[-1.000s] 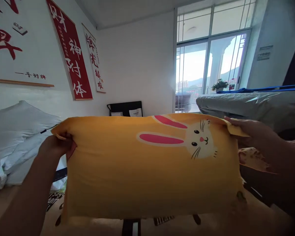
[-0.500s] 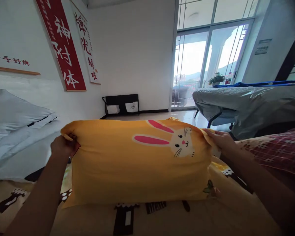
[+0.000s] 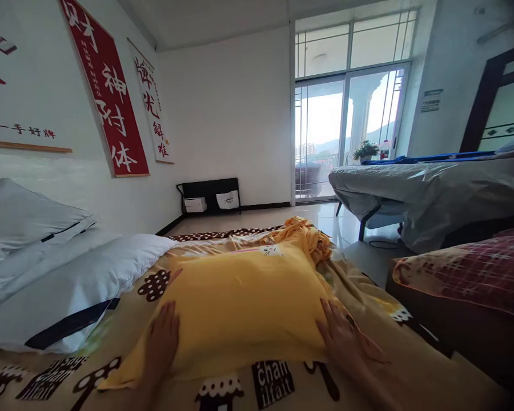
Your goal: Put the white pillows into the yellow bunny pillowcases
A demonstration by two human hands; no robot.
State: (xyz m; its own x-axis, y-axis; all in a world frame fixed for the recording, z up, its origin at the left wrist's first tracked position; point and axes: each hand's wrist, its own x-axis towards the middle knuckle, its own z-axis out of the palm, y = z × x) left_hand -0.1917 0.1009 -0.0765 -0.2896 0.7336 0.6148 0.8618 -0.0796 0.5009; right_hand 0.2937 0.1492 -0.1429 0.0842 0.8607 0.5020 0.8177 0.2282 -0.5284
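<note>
Head view: the yellow pillow (image 3: 244, 302) lies flat on the patterned bedspread (image 3: 411, 365), between the left hand (image 3: 163, 339) and right hand (image 3: 346, 339), whose fingers (image 3: 328, 319) lie spread and flat on its near corners. Likely smoothing it down; next would be patting it square.

Left of my bed (image 3: 411, 365) lie white pillows (image 3: 68, 279); above them hangs a red banner (image 3: 107, 97). Beyond the bed stands a glass door (image 3: 346, 137).

Plump yellow pillow (image 3: 244, 302), rabbit print at its far end, flat on the patterned bedsheet (image 3: 411, 365)
</note>
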